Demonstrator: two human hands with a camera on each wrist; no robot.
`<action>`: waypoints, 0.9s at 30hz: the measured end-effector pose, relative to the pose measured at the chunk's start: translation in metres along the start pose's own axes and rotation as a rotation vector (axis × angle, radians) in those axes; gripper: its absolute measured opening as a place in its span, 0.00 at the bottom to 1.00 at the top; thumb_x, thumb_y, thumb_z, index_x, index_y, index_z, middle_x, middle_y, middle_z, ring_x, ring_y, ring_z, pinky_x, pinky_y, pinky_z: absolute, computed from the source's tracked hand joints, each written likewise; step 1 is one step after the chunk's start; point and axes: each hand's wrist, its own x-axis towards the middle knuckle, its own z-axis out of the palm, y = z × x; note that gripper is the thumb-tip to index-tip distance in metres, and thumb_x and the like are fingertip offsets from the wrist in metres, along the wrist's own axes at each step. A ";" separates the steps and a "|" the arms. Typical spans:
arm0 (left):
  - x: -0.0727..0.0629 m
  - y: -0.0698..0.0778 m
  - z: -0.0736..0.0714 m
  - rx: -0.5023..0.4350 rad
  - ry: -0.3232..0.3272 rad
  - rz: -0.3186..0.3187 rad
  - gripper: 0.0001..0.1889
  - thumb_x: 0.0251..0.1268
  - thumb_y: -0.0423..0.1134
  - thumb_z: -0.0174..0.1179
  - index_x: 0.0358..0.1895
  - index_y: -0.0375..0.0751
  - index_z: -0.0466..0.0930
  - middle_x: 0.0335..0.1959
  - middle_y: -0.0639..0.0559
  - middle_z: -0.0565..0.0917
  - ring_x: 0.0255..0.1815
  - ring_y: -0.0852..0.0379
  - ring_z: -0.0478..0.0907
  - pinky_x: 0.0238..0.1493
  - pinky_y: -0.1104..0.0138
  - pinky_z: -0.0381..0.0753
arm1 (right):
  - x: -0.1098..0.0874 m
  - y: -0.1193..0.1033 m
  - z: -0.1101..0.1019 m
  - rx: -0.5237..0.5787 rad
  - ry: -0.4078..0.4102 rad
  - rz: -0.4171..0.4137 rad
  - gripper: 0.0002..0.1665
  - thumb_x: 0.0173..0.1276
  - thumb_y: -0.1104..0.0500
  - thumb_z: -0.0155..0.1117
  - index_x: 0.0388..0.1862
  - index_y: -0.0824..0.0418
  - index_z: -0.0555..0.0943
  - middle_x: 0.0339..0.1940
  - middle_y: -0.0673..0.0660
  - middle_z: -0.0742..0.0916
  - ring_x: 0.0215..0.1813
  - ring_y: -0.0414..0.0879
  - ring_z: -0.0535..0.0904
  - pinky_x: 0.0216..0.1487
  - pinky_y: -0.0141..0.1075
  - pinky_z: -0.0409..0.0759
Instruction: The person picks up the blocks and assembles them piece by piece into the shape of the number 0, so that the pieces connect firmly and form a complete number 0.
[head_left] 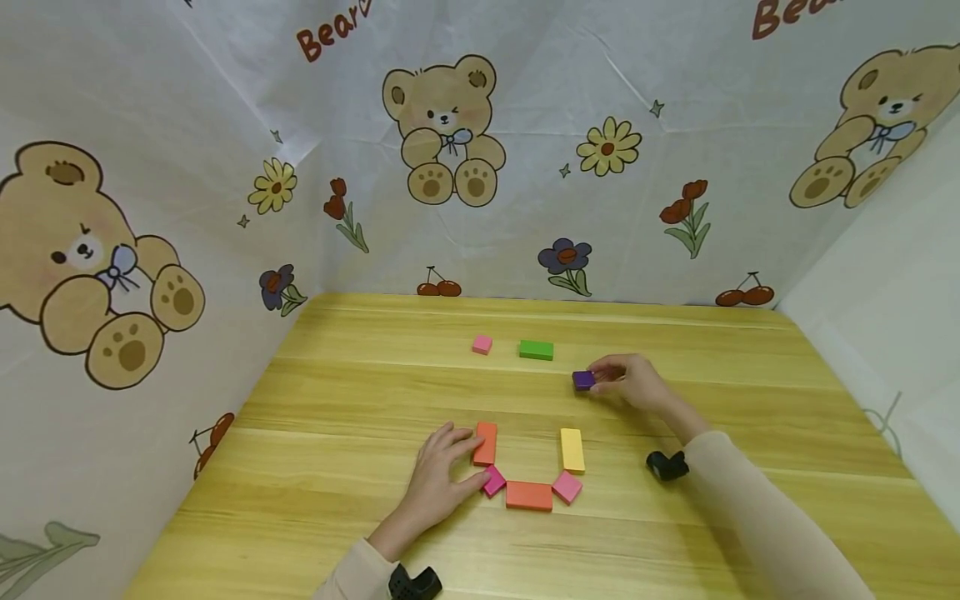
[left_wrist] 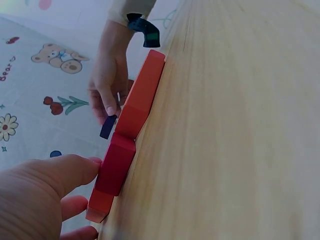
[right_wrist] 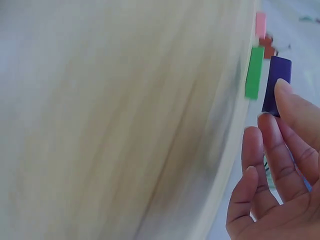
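"Holding anything, that right hand (head_left: 633,383)?"

"Yes, thumb and fingers pinch the purple block (head_left: 582,381), near the green block (head_left: 536,350)."

"And the left hand (head_left: 435,475)?"

"Fingers spread, gripping nothing: its thumb touches the magenta block (head_left: 495,482), a fingertip the orange block (head_left: 487,443) just beyond, on the wooden table (head_left: 315,400)."

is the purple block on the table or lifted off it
Lifted off: the right hand pinches the purple block, and the right wrist view shows pale cloth between it and the tabletop.
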 end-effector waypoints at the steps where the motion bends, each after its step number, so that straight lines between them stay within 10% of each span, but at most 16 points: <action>1: 0.000 0.000 0.000 0.000 0.001 0.001 0.25 0.57 0.46 0.70 0.57 0.42 0.82 0.61 0.43 0.78 0.73 0.34 0.60 0.68 0.34 0.53 | -0.001 -0.004 0.002 0.000 -0.014 -0.014 0.19 0.61 0.62 0.71 0.51 0.66 0.83 0.42 0.62 0.87 0.44 0.49 0.82 0.43 0.33 0.79; 27: -0.001 -0.003 0.000 0.000 0.003 0.011 0.25 0.57 0.47 0.70 0.57 0.43 0.82 0.61 0.43 0.78 0.72 0.35 0.61 0.68 0.34 0.54 | -0.011 -0.020 0.024 -0.003 -0.205 -0.171 0.15 0.61 0.64 0.71 0.48 0.64 0.85 0.42 0.58 0.88 0.43 0.48 0.82 0.43 0.35 0.80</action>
